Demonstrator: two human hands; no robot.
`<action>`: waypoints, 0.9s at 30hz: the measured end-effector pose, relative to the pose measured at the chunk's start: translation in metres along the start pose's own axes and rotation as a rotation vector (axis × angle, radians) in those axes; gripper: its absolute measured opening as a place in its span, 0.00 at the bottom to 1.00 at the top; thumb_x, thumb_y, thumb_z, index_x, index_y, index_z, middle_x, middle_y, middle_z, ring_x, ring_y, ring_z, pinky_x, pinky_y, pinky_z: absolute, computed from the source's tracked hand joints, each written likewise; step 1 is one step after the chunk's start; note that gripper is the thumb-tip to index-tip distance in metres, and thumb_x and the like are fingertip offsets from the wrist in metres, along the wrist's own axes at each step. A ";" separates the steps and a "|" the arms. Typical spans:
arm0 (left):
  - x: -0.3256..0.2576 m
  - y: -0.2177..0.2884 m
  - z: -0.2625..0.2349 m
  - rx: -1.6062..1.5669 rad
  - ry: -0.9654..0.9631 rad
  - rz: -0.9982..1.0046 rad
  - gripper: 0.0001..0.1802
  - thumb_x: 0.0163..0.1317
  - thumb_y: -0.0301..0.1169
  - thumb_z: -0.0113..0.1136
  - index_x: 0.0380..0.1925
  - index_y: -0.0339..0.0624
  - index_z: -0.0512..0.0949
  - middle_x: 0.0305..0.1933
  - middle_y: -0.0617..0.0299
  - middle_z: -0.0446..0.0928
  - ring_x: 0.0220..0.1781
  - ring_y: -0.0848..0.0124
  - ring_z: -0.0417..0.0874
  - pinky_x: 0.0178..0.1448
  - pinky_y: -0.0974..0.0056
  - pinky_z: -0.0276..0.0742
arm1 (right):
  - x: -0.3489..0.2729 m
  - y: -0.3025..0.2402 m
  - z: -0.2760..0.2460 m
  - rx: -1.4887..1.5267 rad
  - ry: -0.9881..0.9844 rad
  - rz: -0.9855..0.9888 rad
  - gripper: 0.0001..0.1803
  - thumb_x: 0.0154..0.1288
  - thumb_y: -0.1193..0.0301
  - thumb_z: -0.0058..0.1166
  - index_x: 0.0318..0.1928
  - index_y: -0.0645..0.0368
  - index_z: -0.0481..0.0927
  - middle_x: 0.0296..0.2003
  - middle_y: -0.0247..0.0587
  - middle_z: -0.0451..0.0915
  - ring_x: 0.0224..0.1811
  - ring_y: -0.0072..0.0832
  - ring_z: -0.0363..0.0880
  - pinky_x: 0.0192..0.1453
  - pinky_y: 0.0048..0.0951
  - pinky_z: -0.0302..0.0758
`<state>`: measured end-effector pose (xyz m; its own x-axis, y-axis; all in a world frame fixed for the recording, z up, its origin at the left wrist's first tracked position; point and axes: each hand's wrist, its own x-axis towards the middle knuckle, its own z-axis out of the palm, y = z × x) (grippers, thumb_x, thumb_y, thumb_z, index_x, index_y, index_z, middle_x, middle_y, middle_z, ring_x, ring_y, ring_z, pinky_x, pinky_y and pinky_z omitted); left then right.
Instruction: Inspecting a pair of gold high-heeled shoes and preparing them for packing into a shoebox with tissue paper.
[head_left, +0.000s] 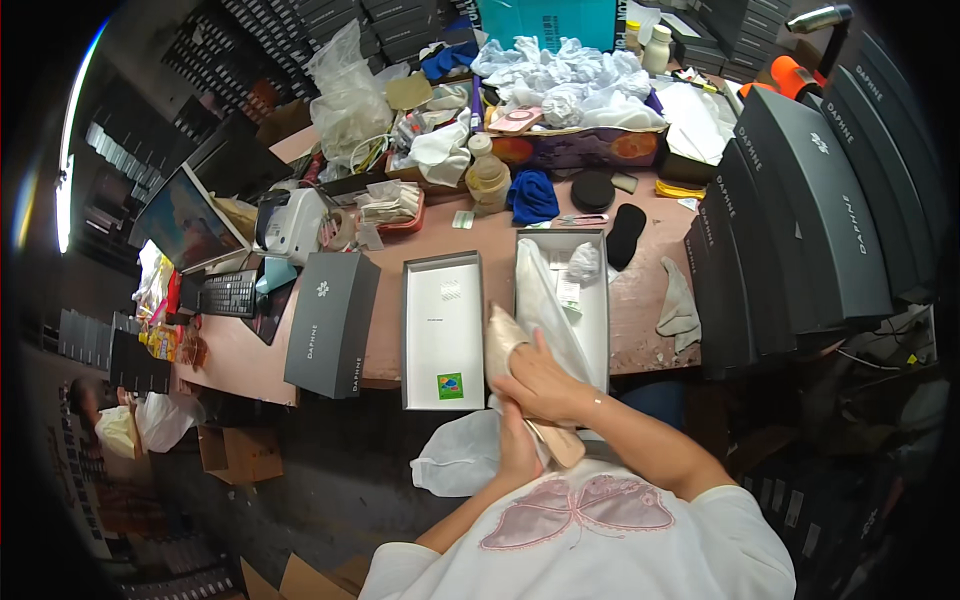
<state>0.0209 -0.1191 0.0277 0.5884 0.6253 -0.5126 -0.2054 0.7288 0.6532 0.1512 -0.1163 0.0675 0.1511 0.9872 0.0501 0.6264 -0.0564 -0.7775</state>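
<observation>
A beige pointed shoe (pixel 500 342) is held in front of me at the table's near edge, toe pointing away. My left hand (pixel 518 447) grips it from the left, near its heel end. My right hand (pixel 546 384) lies over its top, fingers closed around the opening; some fingertips are hidden. Just beyond is an open grey shoe box (pixel 600 345) with white wrapping (pixel 545 300) and a small white-and-green packet (pixel 568 293) inside. Left of the shoe lies the box lid (pixel 425 350), white inside up. A white cloth bag (pixel 458 458) hangs below the table edge.
Closed grey shoe boxes (pixel 800 200) are stacked at the right; another box (pixel 325 320) stands at the left. Crumpled white paper (pixel 565 75) fills a carton at the back. A bottle (pixel 487 180), blue cloth (pixel 533 196), black brush-like pad (pixel 627 235) and keyboard (pixel 228 293) lie around the table (pixel 450 240).
</observation>
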 end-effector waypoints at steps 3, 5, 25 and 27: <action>0.003 0.026 0.001 -0.042 -0.068 -0.040 0.35 0.72 0.59 0.31 0.65 0.43 0.59 0.62 0.56 0.69 0.61 0.61 0.74 0.64 0.54 0.72 | 0.012 -0.002 0.000 0.058 -0.034 0.077 0.34 0.71 0.45 0.36 0.38 0.69 0.75 0.43 0.64 0.72 0.53 0.53 0.68 0.69 0.62 0.45; 0.011 0.047 -0.011 0.181 -0.110 0.073 0.34 0.72 0.58 0.32 0.66 0.45 0.58 0.60 0.55 0.70 0.59 0.62 0.75 0.62 0.54 0.74 | 0.010 -0.011 -0.003 0.085 -0.055 0.054 0.35 0.71 0.44 0.36 0.41 0.71 0.73 0.45 0.66 0.71 0.54 0.53 0.68 0.69 0.61 0.46; 0.035 0.081 0.010 0.139 -0.191 0.009 0.32 0.74 0.38 0.43 0.73 0.58 0.44 0.47 0.52 0.73 0.46 0.62 0.80 0.48 0.55 0.83 | -0.097 -0.035 -0.025 0.372 -0.106 -0.018 0.28 0.70 0.50 0.43 0.53 0.63 0.76 0.54 0.62 0.72 0.60 0.51 0.68 0.67 0.48 0.56; 0.038 0.085 0.017 0.142 -0.248 0.009 0.32 0.74 0.39 0.43 0.73 0.58 0.43 0.47 0.52 0.73 0.47 0.62 0.80 0.48 0.55 0.83 | -0.100 -0.024 -0.038 0.304 0.009 -0.065 0.28 0.71 0.51 0.42 0.56 0.61 0.76 0.59 0.61 0.67 0.65 0.53 0.62 0.70 0.50 0.53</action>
<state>0.0387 -0.0380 0.0737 0.7640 0.5313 -0.3661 -0.1100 0.6664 0.7374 0.1500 -0.2197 0.1050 0.1256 0.9859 0.1104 0.3776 0.0555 -0.9243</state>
